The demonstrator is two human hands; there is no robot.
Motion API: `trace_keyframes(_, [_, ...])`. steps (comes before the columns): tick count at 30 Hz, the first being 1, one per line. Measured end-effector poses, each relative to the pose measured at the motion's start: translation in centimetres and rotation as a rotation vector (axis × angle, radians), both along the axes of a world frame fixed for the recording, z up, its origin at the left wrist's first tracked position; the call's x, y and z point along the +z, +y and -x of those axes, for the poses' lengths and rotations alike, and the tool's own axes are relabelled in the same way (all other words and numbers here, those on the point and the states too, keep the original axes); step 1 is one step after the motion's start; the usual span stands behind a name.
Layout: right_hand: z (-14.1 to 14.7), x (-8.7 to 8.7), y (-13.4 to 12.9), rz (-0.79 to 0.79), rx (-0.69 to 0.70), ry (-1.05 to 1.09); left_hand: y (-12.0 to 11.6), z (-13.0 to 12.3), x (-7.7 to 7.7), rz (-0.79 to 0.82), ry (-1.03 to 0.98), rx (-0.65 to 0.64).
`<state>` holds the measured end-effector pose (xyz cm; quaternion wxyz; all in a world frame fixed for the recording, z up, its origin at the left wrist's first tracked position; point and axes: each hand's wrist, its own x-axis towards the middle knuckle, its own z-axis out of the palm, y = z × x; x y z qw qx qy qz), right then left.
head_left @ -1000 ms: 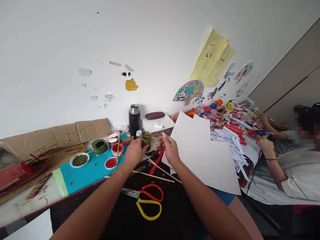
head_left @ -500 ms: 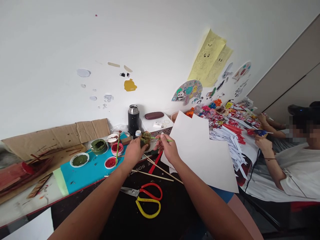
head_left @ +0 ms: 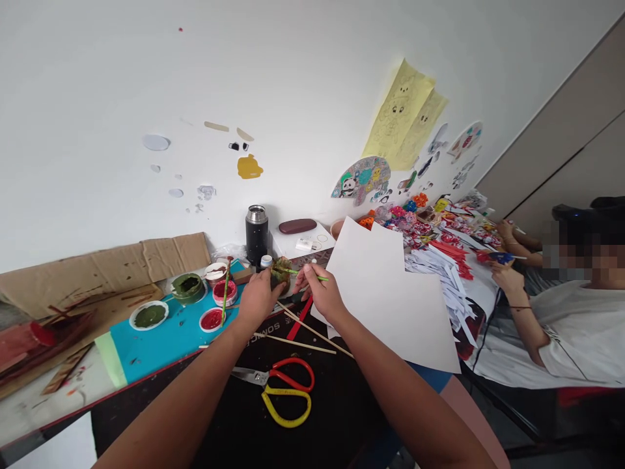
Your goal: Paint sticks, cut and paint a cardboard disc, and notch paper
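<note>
A thin green stick (head_left: 322, 279) is pinched in my right hand (head_left: 319, 290), its tip over a small round container with green-brown stains (head_left: 282, 273). My left hand (head_left: 258, 296) is wrapped round the left side of that container. Just left of it is a white-capped bottle (head_left: 266, 261). Below my hands, pale sticks (head_left: 297, 343) and a red strip (head_left: 300, 319) lie on the dark mat. Scissors with one red and one yellow handle (head_left: 263, 378) lie between my forearms.
Paint pots, green (head_left: 188, 288) and red (head_left: 211, 319), stand on blue paper (head_left: 161, 345) at left. A black flask (head_left: 256, 234) stands by the wall. White sheets (head_left: 385, 299) lie at right, before paper strips (head_left: 434, 267). A person (head_left: 561, 312) sits at far right.
The whole view has shifted slightly, so things appear a little further left. The green stick has tilted a little, its tip still at the container. My left hand keeps its hold.
</note>
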<state>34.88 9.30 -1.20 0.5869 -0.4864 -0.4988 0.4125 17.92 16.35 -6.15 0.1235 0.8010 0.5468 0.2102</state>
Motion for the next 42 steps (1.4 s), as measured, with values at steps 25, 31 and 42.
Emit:
trace_keyframes(25, [0.0,0.1,0.2,0.013,0.042,-0.100,0.3,0.1,-0.1,-0.013,0.024,-0.013])
trace_keyframes(31, [-1.0,0.4,-0.6,0.037,0.034,-0.118,0.3,0.1,-0.2,-0.010,0.025,-0.018])
trace_keyframes(42, [-0.6,-0.6,0.2,0.046,0.098,0.017,0.4,0.1,-0.4,-0.011,0.010,-0.018])
